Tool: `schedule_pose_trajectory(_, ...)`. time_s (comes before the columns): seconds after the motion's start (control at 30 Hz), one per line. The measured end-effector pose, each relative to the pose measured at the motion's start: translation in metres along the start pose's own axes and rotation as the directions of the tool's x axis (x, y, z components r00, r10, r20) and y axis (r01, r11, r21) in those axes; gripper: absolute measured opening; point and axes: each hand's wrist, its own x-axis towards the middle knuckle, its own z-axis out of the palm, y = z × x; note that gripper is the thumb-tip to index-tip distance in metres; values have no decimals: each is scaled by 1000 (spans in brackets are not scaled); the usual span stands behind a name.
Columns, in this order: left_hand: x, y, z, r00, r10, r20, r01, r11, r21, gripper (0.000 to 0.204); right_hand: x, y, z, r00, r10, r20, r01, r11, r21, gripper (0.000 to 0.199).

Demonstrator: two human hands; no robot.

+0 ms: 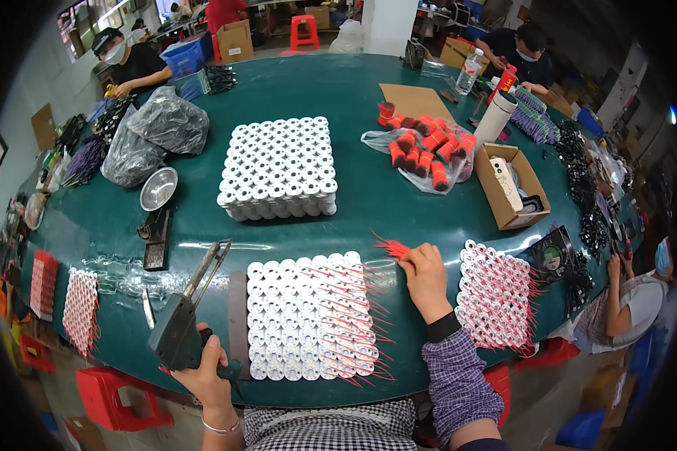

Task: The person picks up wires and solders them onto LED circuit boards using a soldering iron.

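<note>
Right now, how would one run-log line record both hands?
left hand: grips gun-shaped tool | right hand: pinches red wires | between them: white disc grid, red wires on right part

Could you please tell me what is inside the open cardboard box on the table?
The cardboard box holds a white phone-shaped item and, nearer the wearer, a dark-rimmed item. Anything beneath them is covered, so I cannot see it.

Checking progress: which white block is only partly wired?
The middle front block: red wires only on its right; the tall block shows none, the others look covered.
</note>
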Motion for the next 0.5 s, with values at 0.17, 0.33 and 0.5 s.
schedule_pose_trajectory(0.17, 7, -4, -15, 998, -16, -68, 17, 1000, 17, 27, 8, 1, 1, 999, 36, 18, -36, 999, -11, 9)
schedule_pose_trajectory(0.33, 13, -2, -19, 994, -3, -111, 4, 1000, 9, 28, 36, -11, 10, 999, 49, 20, -50, 996, 68, 11)
schedule_pose_trajectory(0.5, 11, -3, -22, 994, -14, -111, 14, 1000, 1, 27, 57, -18, 25, 962, -14, 273, 46, 993, -112, 22)
